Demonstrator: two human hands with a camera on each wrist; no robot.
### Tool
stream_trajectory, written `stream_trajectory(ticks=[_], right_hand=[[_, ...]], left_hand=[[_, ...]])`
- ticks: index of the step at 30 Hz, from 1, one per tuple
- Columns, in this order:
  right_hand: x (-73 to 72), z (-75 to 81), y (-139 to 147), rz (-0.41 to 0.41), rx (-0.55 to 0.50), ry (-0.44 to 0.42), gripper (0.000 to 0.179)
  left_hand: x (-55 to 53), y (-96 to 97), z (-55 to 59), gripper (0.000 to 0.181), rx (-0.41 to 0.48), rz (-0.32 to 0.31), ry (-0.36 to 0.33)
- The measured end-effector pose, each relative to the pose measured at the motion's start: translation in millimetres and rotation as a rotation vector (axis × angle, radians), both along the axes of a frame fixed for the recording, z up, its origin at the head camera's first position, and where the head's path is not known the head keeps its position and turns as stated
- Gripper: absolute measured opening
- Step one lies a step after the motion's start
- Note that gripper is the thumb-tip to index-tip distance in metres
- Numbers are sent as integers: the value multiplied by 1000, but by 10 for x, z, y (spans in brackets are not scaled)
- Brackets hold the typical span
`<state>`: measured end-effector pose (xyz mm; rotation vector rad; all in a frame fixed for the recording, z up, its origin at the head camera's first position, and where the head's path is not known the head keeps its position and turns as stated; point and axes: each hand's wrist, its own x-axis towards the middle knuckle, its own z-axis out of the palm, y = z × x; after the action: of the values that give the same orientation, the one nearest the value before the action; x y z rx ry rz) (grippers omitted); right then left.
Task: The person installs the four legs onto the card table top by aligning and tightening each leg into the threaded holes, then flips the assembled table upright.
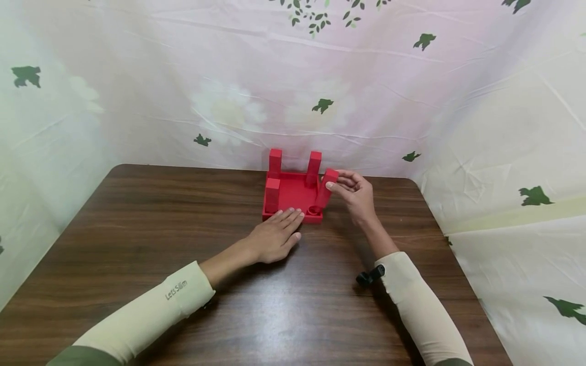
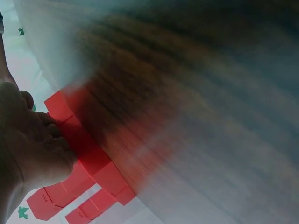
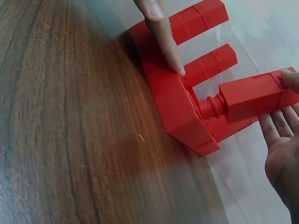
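A red square frame with a raised rim (image 1: pixel 293 189) sits on the table, with red square posts standing at three corners: back left post (image 1: pixel 275 161), back right post (image 1: pixel 313 170) and front left post (image 1: pixel 272 195). My left hand (image 1: pixel 274 236) rests on the front rim, fingers straight. At the front right corner, a round socket (image 1: pixel 314 210) shows. My right hand (image 1: pixel 359 201) pinches a fourth red post (image 3: pixel 254 97) between thumb and fingers. That post leans to the right, its threaded end (image 3: pixel 212 107) at the socket and its thread still exposed.
The dark wood table (image 1: pixel 160 223) has its back edge just behind the red frame. A pale patterned cloth (image 1: pixel 229 76) hangs behind and at both sides. A black strap piece (image 1: pixel 370 276) sticks out at my right sleeve.
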<state>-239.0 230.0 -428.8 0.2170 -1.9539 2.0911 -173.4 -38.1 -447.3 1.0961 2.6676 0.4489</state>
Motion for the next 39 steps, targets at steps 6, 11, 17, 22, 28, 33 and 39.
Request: stream_trajectory(ticks=[6, 11, 17, 22, 28, 33, 39], right_hand=[[7, -23, -61, 59, 51, 27, 39], [12, -57, -92, 97, 112, 30, 41], [28, -70, -89, 138, 137, 41, 39], [42, -63, -75, 158, 187, 36, 40], [3, -41, -69, 162, 275, 45, 51], [-22, -36, -68, 167, 335, 85, 48], [-5, -16, -55, 169, 344, 87, 47]], left_hand=[[-16, 7, 17, 68, 1, -1, -18], [-18, 1, 23, 69, -6, -3, -34], [-19, -9, 38, 69, -10, -4, -60], [-31, -3, 55, 70, -18, 1, -74], [-54, -7, 64, 70, -21, -3, -79], [-53, -17, 70, 69, -4, -6, -83], [-57, -14, 75, 69, -12, -7, -91]])
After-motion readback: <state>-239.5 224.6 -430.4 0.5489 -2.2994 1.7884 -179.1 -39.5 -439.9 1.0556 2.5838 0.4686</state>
